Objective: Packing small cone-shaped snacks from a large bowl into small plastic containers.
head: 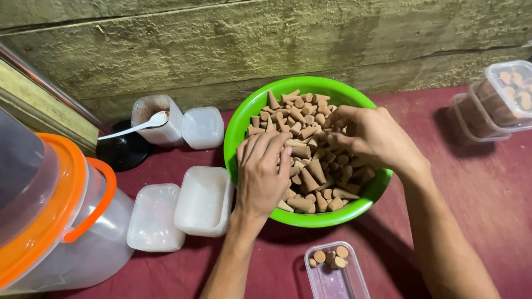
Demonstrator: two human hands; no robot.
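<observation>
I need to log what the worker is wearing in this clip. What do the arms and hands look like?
Both forearms are bare as far as the picture shows: no sleeves. The left hand and right hand wear no gloves, and no rings, watch or bracelets are visible. The fingers are bare too.

1. The picture is fairly bright, but the light is soft and warm.
2. The light seems to come from above and a bit from the front, since the green bowl (246,115) drops a dark shadow toward the viewer on the red surface (512,210).
3. The arms throw thin dark shadows beside them.
4. The white spoon (140,124) and the clear box (337,285) shine a little.
5. The big tub with the orange rim (25,212) at the left edge looks stretched and a bit fuzzy.
6. The right corner by the wall is dark.
7. The cones (313,164) in the middle look sharp.
</observation>
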